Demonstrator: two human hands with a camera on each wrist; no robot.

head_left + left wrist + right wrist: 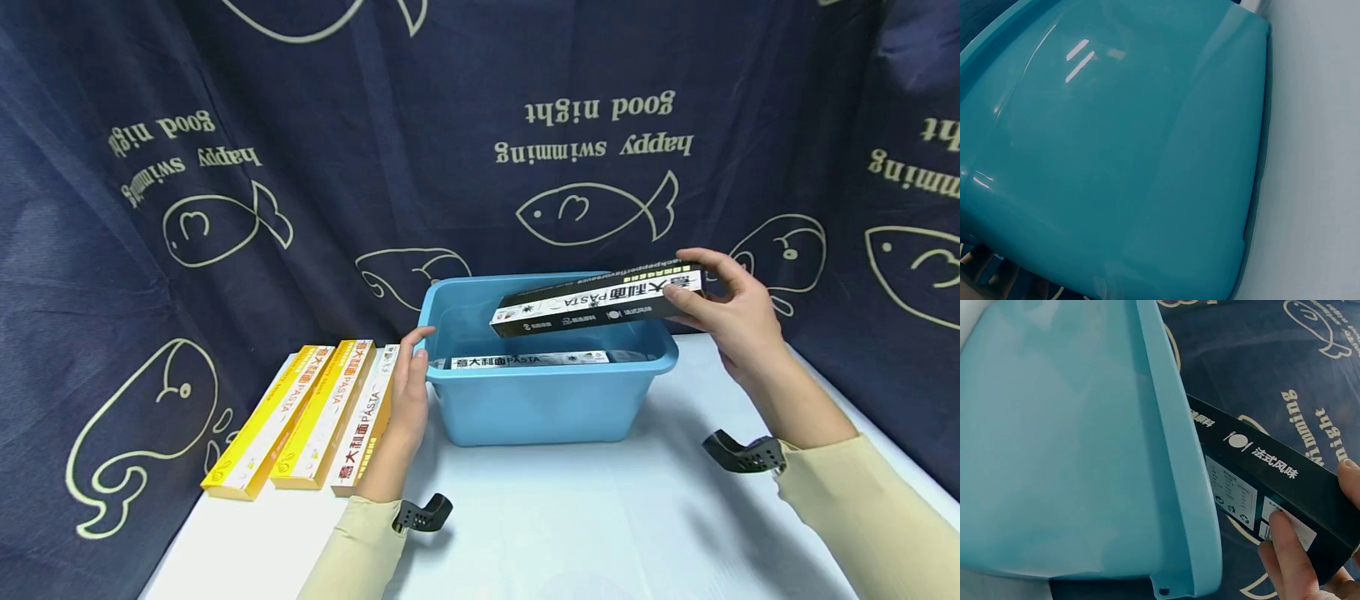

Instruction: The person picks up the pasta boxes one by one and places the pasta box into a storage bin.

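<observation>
A blue plastic bin (540, 408) stands on the white table. My right hand (738, 312) grips one end of a black pasta box (592, 302), whose far end tilts down over the bin's opening. In the right wrist view the thumb and fingers (1291, 556) of that hand are around the same black box (1266, 469), beside the bin's rim (1179, 456). My left hand (410, 383) rests at the bin's left rim, fingers on its edge. Inside the bin lies another pasta box (528, 359) with a white label, along the front wall.
Left of the bin, two yellow pasta boxes (266, 425) and a white-labelled pasta box (367, 417) lie side by side on the white table (555, 517). A dark blue curtain (465, 150) with fish drawings hangs behind and at both sides.
</observation>
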